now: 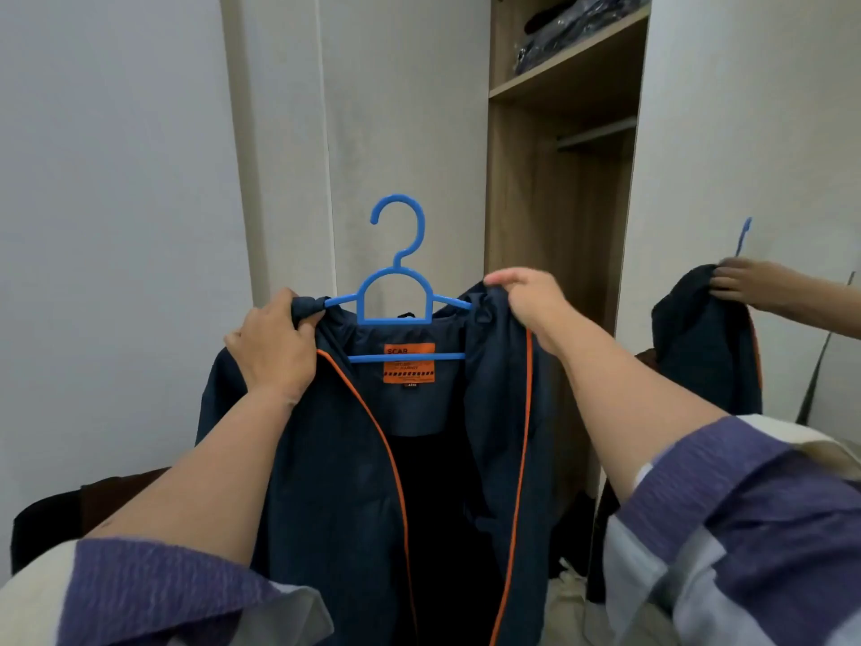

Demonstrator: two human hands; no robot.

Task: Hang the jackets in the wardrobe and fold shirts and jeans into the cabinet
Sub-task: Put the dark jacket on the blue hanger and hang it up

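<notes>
Both hands up at centre frame — the left hand [275, 347] curls tight round the jacket's [345, 482] left shoulder, the right hand [526, 300] pinches the right shoulder. The navy jacket, orange-trimmed, hangs open on a blue hanger [396, 296], its lower half cut off at the bottom edge. Upper right, the open wardrobe [559, 216] shows a bare rail [596, 132] — dark bundles on the shelf [568, 62] above, hard to identify.

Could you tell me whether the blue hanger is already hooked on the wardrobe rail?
No, the hanger is in the jacket, held by both hands, away from the rail.
</notes>
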